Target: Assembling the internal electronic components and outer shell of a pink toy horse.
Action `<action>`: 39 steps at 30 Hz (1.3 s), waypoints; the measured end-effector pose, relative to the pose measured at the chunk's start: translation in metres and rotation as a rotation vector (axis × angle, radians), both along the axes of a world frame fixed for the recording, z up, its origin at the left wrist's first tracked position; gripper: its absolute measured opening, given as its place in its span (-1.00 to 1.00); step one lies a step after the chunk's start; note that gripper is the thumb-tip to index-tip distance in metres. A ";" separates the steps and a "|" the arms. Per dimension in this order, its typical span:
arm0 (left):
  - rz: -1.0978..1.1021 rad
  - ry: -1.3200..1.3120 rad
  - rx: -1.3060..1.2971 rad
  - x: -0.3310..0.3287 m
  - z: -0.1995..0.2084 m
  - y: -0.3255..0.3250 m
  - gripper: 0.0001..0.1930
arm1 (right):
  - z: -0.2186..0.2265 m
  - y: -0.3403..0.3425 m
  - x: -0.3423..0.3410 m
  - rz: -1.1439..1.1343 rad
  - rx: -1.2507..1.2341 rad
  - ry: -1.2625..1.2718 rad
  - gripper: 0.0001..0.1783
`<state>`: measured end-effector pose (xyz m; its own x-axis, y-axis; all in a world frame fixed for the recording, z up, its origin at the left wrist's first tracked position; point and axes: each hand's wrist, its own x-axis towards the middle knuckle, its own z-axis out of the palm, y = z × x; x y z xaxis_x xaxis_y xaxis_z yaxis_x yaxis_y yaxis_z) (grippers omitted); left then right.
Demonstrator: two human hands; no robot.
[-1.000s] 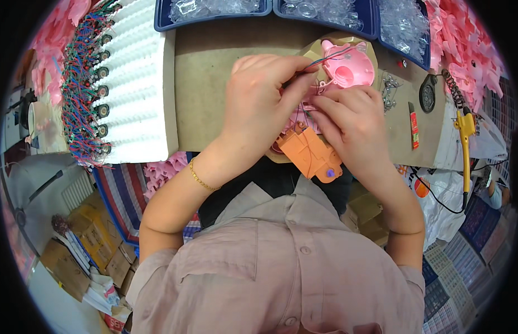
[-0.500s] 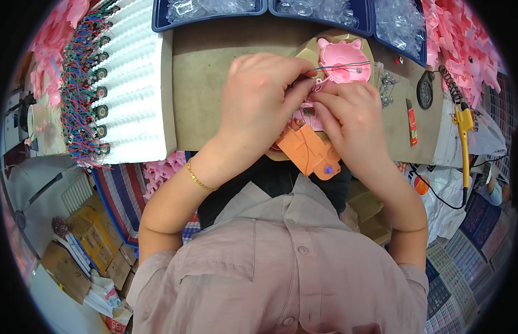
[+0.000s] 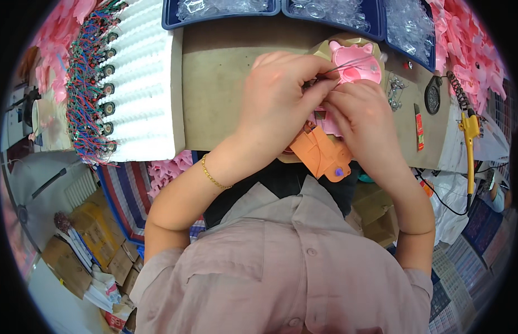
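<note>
My left hand (image 3: 287, 94), closed in a pinch, grips thin wires (image 3: 356, 61) that trail to the right over a pink animal-shaped plastic shell (image 3: 371, 71). Close against it, my right hand (image 3: 362, 114) is also closed, its thumb and fingers pressed together; what they pinch is hidden. Below the fingertips sits an orange plastic gearbox (image 3: 320, 156) with a small purple knob (image 3: 338, 171) and a wire across its face. Another pink plastic part (image 3: 331, 125) shows partly between the hands and the gearbox.
White foam tray (image 3: 147, 83) at left holds round parts with a mass of coloured wires (image 3: 86, 94). Blue bins (image 3: 225, 22) of clear plastic parts line the back. At right lie small metal pieces (image 3: 395, 92), a red tube (image 3: 419, 131), a black dish (image 3: 433, 96) and a yellow soldering iron (image 3: 469, 133).
The whole view has shifted slightly, so everything sits a little farther right. Both hands stay together above the gearbox; the wires now slant upward to the right.
</note>
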<state>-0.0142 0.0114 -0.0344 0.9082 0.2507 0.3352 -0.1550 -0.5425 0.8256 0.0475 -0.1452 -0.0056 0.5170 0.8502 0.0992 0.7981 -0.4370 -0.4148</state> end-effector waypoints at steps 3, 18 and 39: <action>-0.015 0.046 -0.055 0.000 0.003 -0.002 -0.87 | 0.004 0.003 -0.003 0.002 -0.086 -0.003 -0.83; -0.047 0.440 -0.119 -0.002 0.041 0.029 -0.78 | 0.050 -0.027 -0.035 -0.117 -0.025 0.274 -0.39; -0.139 -0.081 0.592 -0.088 -0.019 0.018 -0.48 | 0.033 -0.012 0.014 0.174 -0.041 0.184 -0.34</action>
<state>-0.1025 0.0298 -0.0530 0.8849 -0.1178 0.4507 -0.3066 -0.8757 0.3731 0.0615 -0.1571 0.0270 0.3684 0.9295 -0.0192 0.7757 -0.3187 -0.5448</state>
